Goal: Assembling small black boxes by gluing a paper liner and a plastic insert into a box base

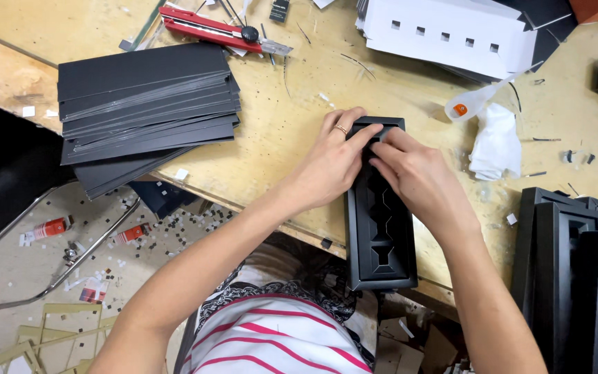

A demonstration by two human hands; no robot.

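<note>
Black cardboard tray (381, 228) pressed by left hand (330, 163), right hand (420, 176).

Bare forearms, no sleeves. The left hand (330, 166) wears a thin gold ring. Shirt (278, 339) white with red stripes, over a dark patterned cloth.

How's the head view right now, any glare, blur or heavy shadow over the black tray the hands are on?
Head view: even, soft light, no strong glare; both hands, left hand and right hand, look sharp, without motion blur; the black tray is so dark that its recesses lose detail; wide-angle bend shows at the table edge; the floor below is dimmer.
</note>
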